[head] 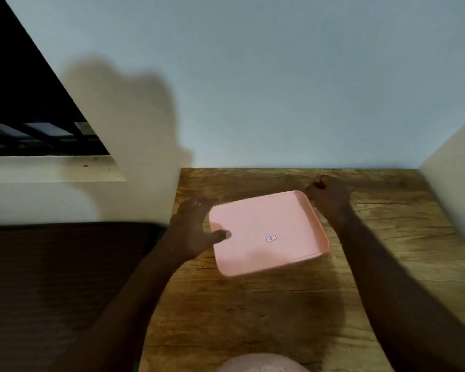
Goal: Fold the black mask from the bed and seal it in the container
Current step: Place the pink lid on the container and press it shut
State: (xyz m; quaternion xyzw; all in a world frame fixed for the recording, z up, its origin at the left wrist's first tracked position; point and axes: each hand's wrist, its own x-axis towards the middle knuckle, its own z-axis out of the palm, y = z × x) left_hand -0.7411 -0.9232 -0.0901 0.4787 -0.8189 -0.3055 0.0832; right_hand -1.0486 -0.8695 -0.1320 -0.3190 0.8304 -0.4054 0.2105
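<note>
A pink square container (269,233) with its lid on lies on the wooden table (253,318), a small sticker near the lid's middle. My left hand (196,229) grips its left edge, thumb resting on top of the lid. My right hand (330,200) holds the far right corner, fingers curled around the rim. The black mask is not visible; I cannot tell whether it is inside.
A dark brown bed (65,277) lies to the left of the table. A pale wall rises behind, with a dark window (24,103) and sill at the upper left. Another wall (454,183) borders the table's right side. A pinkish rounded object (258,363) shows at the bottom edge.
</note>
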